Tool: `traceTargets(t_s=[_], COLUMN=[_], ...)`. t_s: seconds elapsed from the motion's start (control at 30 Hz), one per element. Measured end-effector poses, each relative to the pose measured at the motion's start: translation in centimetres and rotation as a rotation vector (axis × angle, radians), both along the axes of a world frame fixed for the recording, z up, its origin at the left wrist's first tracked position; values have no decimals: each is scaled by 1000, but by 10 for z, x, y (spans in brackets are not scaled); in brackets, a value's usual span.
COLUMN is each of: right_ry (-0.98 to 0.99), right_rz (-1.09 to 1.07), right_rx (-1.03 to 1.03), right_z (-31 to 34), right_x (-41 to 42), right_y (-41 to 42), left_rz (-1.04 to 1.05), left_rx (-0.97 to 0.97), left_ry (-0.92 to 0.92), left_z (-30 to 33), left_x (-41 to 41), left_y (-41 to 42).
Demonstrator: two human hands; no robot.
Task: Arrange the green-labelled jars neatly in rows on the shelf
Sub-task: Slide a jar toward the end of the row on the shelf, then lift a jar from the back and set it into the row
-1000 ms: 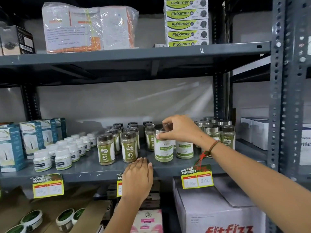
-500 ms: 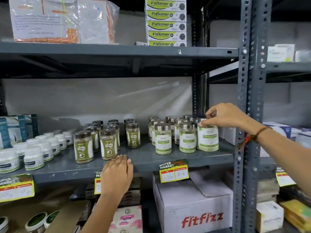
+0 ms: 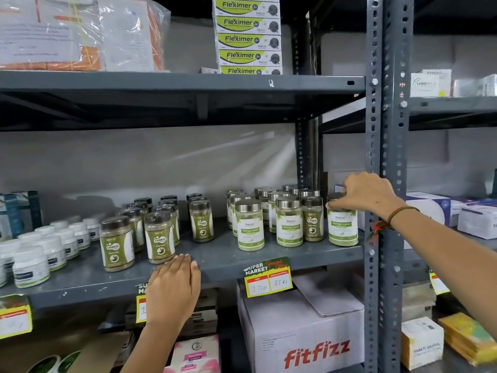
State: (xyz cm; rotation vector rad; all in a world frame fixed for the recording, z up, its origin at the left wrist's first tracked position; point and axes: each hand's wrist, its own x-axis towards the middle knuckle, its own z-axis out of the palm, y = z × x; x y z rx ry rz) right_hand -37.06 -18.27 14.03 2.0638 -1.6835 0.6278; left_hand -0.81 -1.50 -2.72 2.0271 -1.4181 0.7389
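Green-labelled jars stand on the grey metal shelf (image 3: 220,258). A silver-lidded group (image 3: 289,222) sits toward the right, and dark-lidded Caska jars (image 3: 160,239) stand in rows to the left. My right hand (image 3: 363,193) grips the lid of a Moringa jar (image 3: 343,228) that stands on the shelf at the far right, beside the upright post. My left hand (image 3: 173,289) lies flat on the shelf's front edge, fingers together, holding nothing.
Small white jars (image 3: 48,250) fill the shelf's left end. The grey upright post (image 3: 384,157) stands just right of the held jar. A Fitfizz carton (image 3: 304,335) sits below, Fleximer boxes (image 3: 248,39) above, white boxes (image 3: 430,208) on the neighbouring shelf.
My right hand has carried the Moringa jar from the shelf's middle to its right end, where it now rests. The view swung right. My left hand stayed on the shelf edge.
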Motion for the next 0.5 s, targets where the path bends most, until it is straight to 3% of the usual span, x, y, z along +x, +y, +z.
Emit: traceTargets(t_s=[0.5], right_ry=[132], right_rz=[-77], right_rx=[18], right_z=[2], right_x=[6], right_y=[9], left_rz=[3], left_rx=[25], left_ry=[11], left_z=[3], left_x=[-3], left_y=[3])
